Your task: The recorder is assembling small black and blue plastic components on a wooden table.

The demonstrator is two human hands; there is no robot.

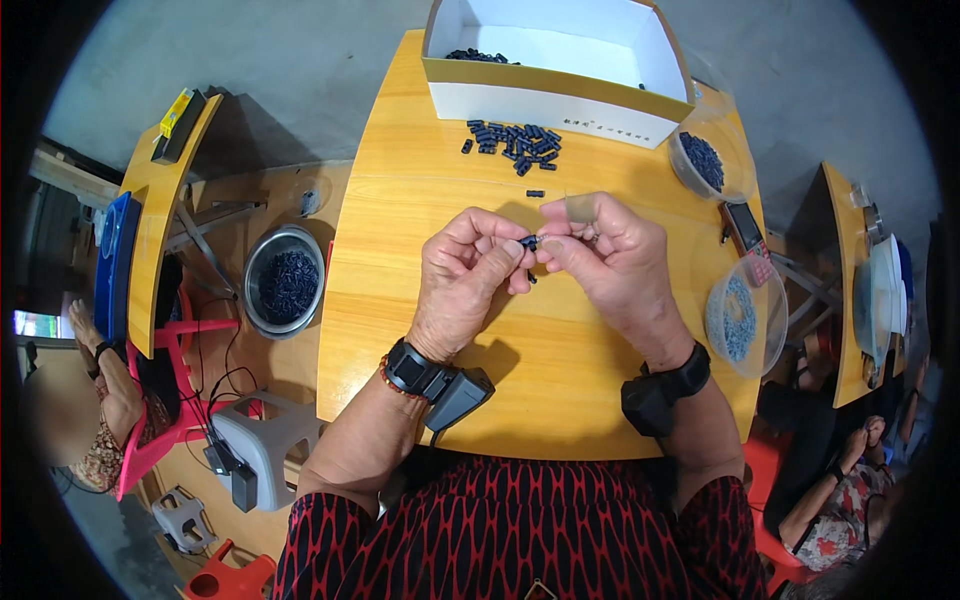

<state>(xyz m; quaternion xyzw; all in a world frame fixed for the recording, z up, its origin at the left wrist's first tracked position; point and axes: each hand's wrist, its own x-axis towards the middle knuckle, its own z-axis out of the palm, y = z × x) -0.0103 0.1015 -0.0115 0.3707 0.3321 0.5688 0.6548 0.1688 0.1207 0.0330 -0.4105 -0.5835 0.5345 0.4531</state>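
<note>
Over the middle of the yellow wooden table [380, 250], my left hand [462, 275] pinches a small black cylindrical part [528, 243] between thumb and fingers. My right hand [620, 270] meets it from the other side, its thumb and forefinger closed at the part's end; whatever tiny piece they hold is too small to name. A tan strip of tape [580, 208] wraps a finger of that hand. One black part [535, 193] lies just beyond my fingers, and a loose pile of black cylindrical parts [515, 143] sits farther off.
At the far edge stands a white and gold box [550, 100] with black parts inside. Along the right are a tub of dark pieces [735, 165], a phone-like device [743, 230] and a tub of grey-blue pieces [770, 320]. A metal basin [262, 318] sits left; other people flank me.
</note>
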